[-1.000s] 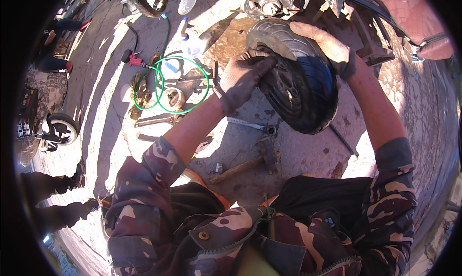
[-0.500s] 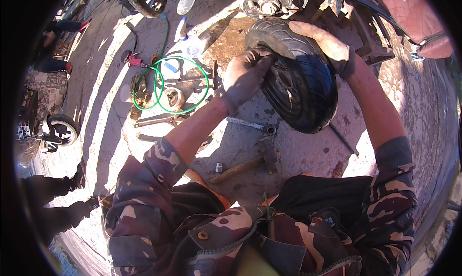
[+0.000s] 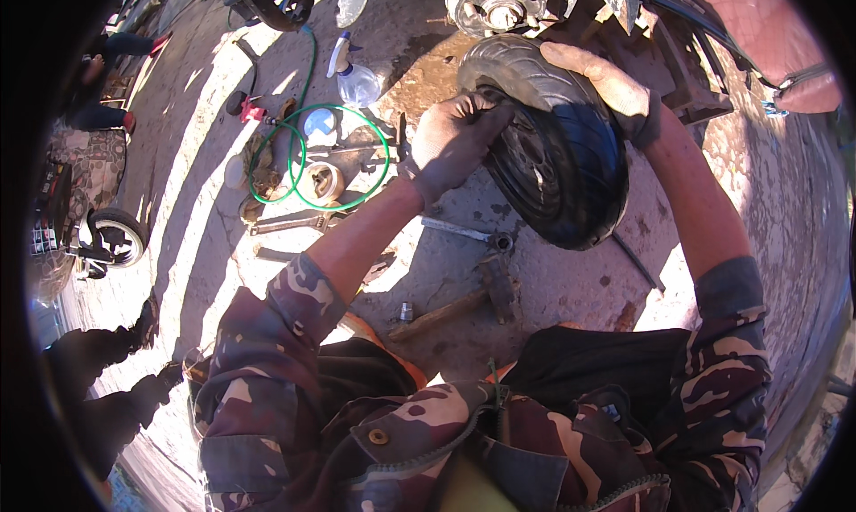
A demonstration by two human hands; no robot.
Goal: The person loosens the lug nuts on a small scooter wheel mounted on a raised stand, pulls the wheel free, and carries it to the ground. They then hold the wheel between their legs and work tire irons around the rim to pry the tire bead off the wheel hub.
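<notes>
A black tyre [image 3: 590, 186] on a dark wheel stands tilted over the ground in front of me. At its left side, my left hand [image 3: 453, 142] is closed on the tyre's edge near the rim; its fingertips are partly hidden in shadow. My right hand [image 3: 606, 86] grips the tyre from the upper right, fingers laid across the tread. Both hands look to be in thin, dirty work gloves. Just below the tyre lie a wrench [image 3: 464, 231] with a ring end and a hammer [image 3: 495, 289] with a wooden handle.
A green hose [image 3: 385, 160] loops over a tub [image 3: 321, 184] and tools on the left, beside a spray bottle [image 3: 358, 86] and a red air tool [image 3: 252, 112]. A hub [image 3: 499, 8] is beyond the tyre. A socket [image 3: 407, 311] lies near me. Other people's legs [image 3: 116, 360] show at left.
The view has shifted very slightly, so the ground things sit a little lower. Both hands keep their hold on the tyre, which has hardly moved.
</notes>
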